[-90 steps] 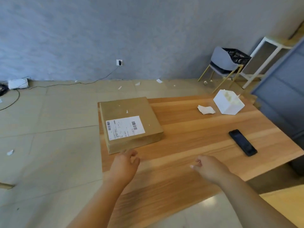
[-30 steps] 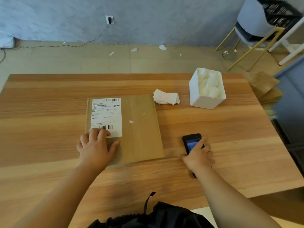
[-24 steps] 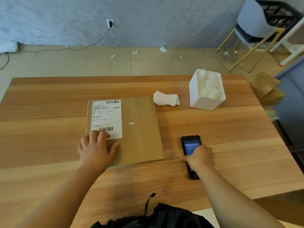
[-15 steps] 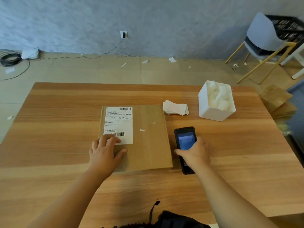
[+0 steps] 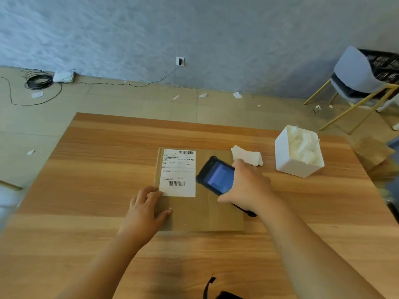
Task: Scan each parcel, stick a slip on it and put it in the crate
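Parcel [image 5: 200, 203] flat on counter [image 5: 86, 190]; left hand [image 5: 145, 209] spread, pressing its near corner; right hand [image 5: 248, 187] gripping lit scanner [image 5: 216, 178] tilted above the label [image 5: 178, 172].

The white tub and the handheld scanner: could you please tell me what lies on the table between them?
In the head view, a small stack of paper slips lies between the white tub and the scanner, which the right hand holds.
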`<action>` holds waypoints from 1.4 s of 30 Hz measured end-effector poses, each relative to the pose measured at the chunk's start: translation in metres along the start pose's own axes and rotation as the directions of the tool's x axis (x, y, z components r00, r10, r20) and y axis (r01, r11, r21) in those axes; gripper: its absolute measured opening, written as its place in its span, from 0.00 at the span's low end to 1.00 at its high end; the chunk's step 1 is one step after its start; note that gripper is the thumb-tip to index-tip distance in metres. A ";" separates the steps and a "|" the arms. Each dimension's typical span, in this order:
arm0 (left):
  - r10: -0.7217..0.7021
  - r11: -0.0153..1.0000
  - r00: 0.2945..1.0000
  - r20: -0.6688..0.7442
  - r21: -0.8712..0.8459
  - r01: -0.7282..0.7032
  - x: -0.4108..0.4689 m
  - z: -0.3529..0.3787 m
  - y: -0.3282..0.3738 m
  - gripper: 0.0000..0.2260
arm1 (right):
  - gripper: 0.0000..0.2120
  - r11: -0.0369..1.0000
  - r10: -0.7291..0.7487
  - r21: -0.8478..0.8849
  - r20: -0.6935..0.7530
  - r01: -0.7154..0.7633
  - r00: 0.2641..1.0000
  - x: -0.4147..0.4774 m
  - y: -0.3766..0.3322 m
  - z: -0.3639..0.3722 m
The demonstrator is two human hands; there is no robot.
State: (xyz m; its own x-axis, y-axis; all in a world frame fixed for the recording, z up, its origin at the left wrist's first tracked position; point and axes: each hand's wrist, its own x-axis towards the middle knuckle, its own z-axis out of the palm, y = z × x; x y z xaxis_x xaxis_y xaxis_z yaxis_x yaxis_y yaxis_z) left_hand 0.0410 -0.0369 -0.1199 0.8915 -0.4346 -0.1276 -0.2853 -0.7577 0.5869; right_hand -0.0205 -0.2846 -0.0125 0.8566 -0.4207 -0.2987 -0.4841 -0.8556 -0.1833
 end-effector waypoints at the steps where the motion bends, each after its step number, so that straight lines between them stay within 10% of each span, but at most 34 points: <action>1: 0.021 1.000 1.000 0.011 0.022 -0.021 -0.001 -0.002 -0.003 0.23 | 0.33 0.998 -0.017 -0.064 0.052 0.021 0.998 -0.002 -0.005 -0.001; 18: 0.090 0.986 0.984 0.157 0.124 -0.110 0.002 -0.014 -0.020 0.26 | 0.33 0.954 0.031 -0.298 0.176 0.023 0.984 -0.018 -0.041 -0.007; 27: 0.120 0.936 0.975 0.186 0.307 -0.173 0.012 -0.017 -0.007 0.23 | 0.34 0.985 0.171 -0.001 0.022 -0.171 0.985 -0.038 -0.013 0.010; 32: 0.185 0.905 0.958 0.218 0.341 -0.253 0.020 -0.016 0.016 0.18 | 0.38 0.819 0.466 0.411 -0.065 -0.402 0.883 -0.053 0.023 0.036; 42: 0.363 0.842 0.867 0.341 0.280 -0.462 0.038 0.020 0.080 0.23 | 0.38 0.620 0.722 0.348 0.097 -0.703 0.685 -0.057 0.122 0.089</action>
State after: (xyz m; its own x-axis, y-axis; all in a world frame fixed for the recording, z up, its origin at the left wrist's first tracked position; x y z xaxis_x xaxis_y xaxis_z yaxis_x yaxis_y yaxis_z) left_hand 0.0457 -0.1235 -0.0936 0.5498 -0.8178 -0.1698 -0.7505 -0.5730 0.3293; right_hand -0.1448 -0.3378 -0.1015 0.2196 -0.8769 -0.4276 -0.9646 -0.1296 -0.2297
